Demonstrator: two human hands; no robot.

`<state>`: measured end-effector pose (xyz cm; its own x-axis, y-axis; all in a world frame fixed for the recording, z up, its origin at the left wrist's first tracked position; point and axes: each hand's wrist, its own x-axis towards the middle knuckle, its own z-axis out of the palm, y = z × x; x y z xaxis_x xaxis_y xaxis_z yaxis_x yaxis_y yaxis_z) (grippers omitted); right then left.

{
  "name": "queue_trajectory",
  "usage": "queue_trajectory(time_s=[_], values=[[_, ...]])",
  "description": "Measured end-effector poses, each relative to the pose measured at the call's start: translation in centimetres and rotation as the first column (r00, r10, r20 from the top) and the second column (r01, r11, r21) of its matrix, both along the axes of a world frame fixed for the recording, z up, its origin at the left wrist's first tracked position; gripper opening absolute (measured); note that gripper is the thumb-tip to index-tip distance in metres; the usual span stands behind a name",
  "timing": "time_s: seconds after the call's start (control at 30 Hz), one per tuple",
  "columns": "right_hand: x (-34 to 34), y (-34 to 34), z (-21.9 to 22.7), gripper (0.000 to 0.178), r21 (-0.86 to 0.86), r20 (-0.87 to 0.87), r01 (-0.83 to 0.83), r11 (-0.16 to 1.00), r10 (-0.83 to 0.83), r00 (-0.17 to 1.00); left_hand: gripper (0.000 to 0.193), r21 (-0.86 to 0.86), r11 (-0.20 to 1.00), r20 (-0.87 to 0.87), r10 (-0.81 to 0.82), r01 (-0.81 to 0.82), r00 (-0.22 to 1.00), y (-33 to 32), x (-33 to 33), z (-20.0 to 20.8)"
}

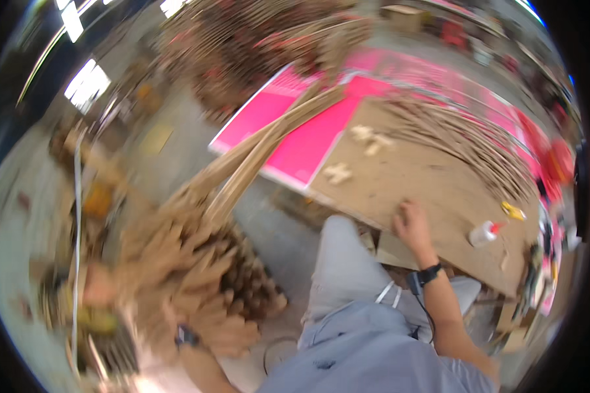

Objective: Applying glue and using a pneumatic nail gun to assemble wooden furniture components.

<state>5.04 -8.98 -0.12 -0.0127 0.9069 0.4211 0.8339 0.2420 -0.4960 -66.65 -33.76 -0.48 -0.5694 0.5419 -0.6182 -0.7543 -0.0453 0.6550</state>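
At the lower left, my left hand [170, 316] reaches in among a large pile of brown wooden-looking pieces [200, 262] with jagged ends. Motion blur and the pile hide its fingers, so I cannot make out a grip. My right hand [412, 226] rests at the near edge of the brown tabletop board [387, 180], fingers curled in with nothing seen in them. Long brown strips [262, 147] slant from the pile up across the bright pink sheet [308, 154]. Small pale wooden pieces [337, 173] lie on the board ahead of my right hand.
A bundle of thin brown strips [465, 141] lies along the board's far side. To the right are a white bottle with a red tip [484, 234] and a yellow tool [513, 210]. Stacked brown pieces [229, 65] stand beyond, and a red bag [557, 164] hangs at the far right.
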Motion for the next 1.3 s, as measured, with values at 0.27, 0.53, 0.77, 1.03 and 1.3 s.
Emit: queue_trajectory(time_s=[0.27,0.53,0.77,1.03,1.3], values=[[-1.1,-0.8,0.3,0.037,0.095,-0.002,-0.011,0.995,0.011,1.000,0.057,-0.041,0.845,-0.618,-0.441,0.533,0.651,15.1,24.5,13.8],[-3.1,-8.7,5.4,0.043,-0.033,-0.657,-0.505,0.863,0.362,0.662,0.053,-0.070,0.475,-0.663,-0.679,0.877,0.315,20.9,38.7,15.2],[-2.6,-14.7,7.5,0.052,0.193,-0.979,-0.533,0.824,0.198,-0.047,0.049,-0.096,0.066,-0.657,-0.754,0.993,-0.014,21.6,49.9,13.7],[0.5,-20.6,6.9,0.037,-0.050,-0.998,-0.321,0.946,-0.057,-0.015,0.044,-0.089,-0.276,-0.619,-0.737,0.957,-0.270,17.8,60.8,9.9],[-1.5,-21.6,7.0,0.040,0.224,-0.974,-0.106,0.969,0.218,-0.065,0.040,-0.083,-0.381,-0.593,-0.724,0.921,-0.353,14.1,62.3,7.9]])
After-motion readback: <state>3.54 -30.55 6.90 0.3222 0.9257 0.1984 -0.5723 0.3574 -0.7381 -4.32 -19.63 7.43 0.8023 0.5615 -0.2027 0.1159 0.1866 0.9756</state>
